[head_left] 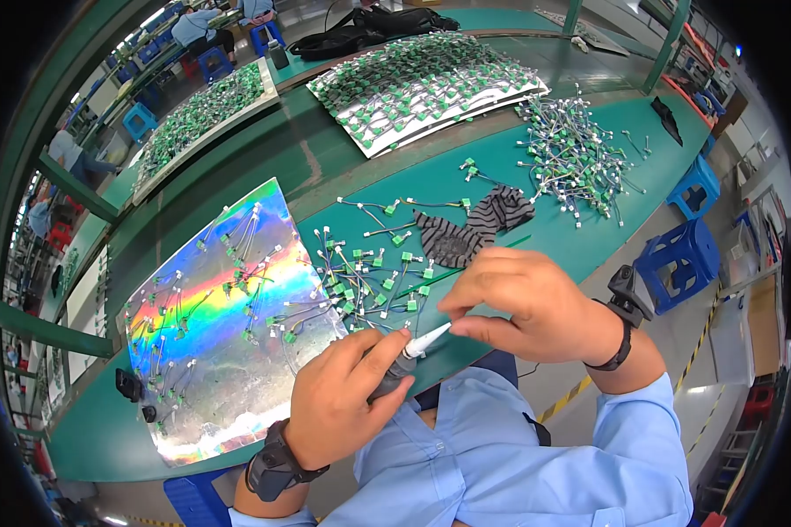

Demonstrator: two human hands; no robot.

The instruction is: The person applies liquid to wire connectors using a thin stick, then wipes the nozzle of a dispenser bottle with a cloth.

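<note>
My left hand (pixel 347 391) is closed around a dark tube (pixel 387 379) with a white cone-shaped nozzle (pixel 428 339). The nozzle points up and to the right, and much of the tube's body is hidden in the palm. At the nozzle's tip, the thumb and fingers of my right hand (pixel 514 303) are pinched together. Just beyond my hands lie several small wire harnesses (pixel 360 279) with green blocks and white connectors. A grey-and-black striped cloth (pixel 455 239) rests on the green table (pixel 492 189) above my right hand.
A shiny holographic sheet (pixel 237 351) on the left bears more harnesses. A big pile of harnesses (pixel 580 158) sits at the far right, and loaded white boards (pixel 382 145) stand behind. Blue stools (pixel 681 259) are on the right. Seated people (pixel 195 28) appear far off.
</note>
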